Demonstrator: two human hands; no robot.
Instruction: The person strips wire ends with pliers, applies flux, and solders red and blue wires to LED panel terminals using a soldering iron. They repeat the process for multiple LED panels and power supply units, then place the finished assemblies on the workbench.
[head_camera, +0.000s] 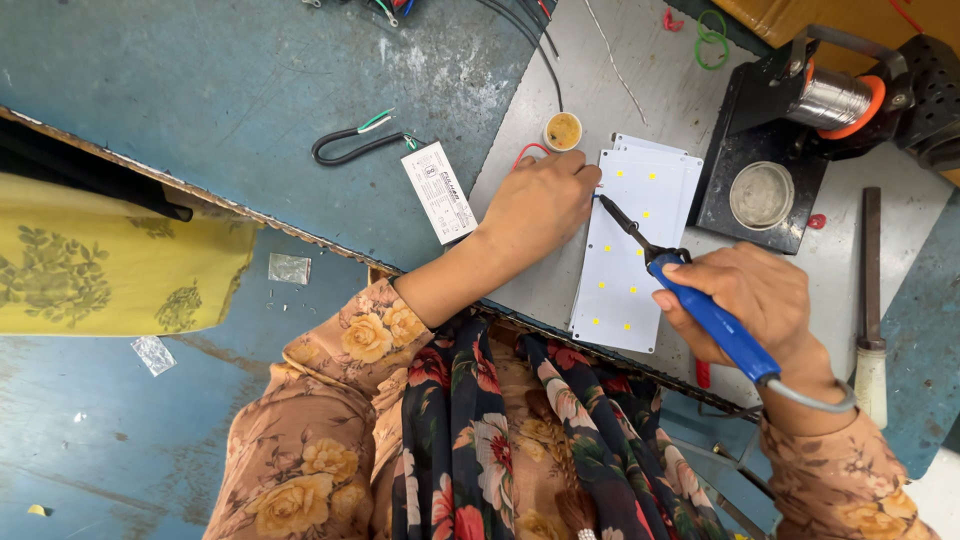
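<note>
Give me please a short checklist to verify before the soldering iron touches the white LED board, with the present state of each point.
1. Right hand grips the soldering iron by its blue handle: ok.
2. Iron tip lies at the left edge of the white LED board: ok.
3. Left hand steadies the board's corner: ok.
4. Left fingers clear of the hot tip: not ok, they are very close.
5. Red wire seated on its pad: cannot tell, the hand hides it.
6. Solder spool and flux pot within reach: ok.
</note>
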